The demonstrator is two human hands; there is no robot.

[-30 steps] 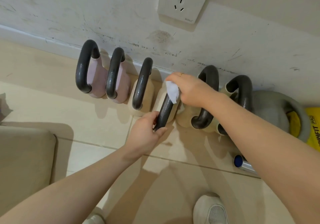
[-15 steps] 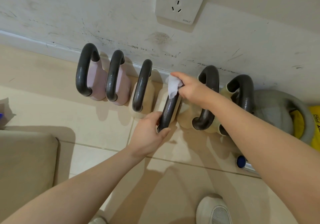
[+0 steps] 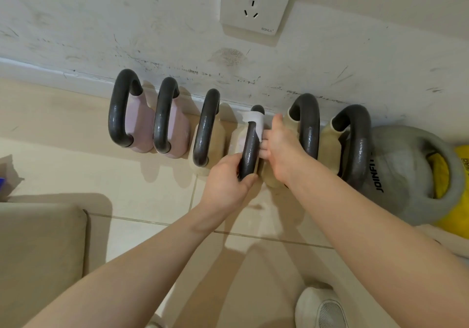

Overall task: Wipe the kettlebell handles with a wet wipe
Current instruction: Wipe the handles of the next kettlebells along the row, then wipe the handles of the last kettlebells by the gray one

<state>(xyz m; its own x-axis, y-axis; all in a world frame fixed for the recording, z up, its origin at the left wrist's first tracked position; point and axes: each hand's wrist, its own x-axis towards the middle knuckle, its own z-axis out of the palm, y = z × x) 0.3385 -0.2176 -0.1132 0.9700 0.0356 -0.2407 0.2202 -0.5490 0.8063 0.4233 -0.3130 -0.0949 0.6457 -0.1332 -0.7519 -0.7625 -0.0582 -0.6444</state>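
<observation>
Several kettlebells with dark grey handles stand in a row against the wall. My left hand [image 3: 225, 183] grips the near end of the fourth kettlebell's handle [image 3: 250, 150]. A white wet wipe [image 3: 253, 121] is wrapped around the far upper part of that handle. My right hand [image 3: 281, 147] holds the wipe from the right side, fingers curled behind the handle and thumb pointing up. Two pink kettlebells [image 3: 142, 127] stand at the left, beige ones [image 3: 215, 137] in the middle.
A large grey kettlebell [image 3: 403, 173] and a yellow one [image 3: 456, 188] sit at the right. A wall socket [image 3: 256, 5] is above. A beige cushion [image 3: 38, 251] lies at lower left. My white shoe [image 3: 322, 307] is at the bottom.
My right hand has slid the wipe up toward the far end of the handle and shifted to the handle's right side. My left hand keeps its grip on the near end.
</observation>
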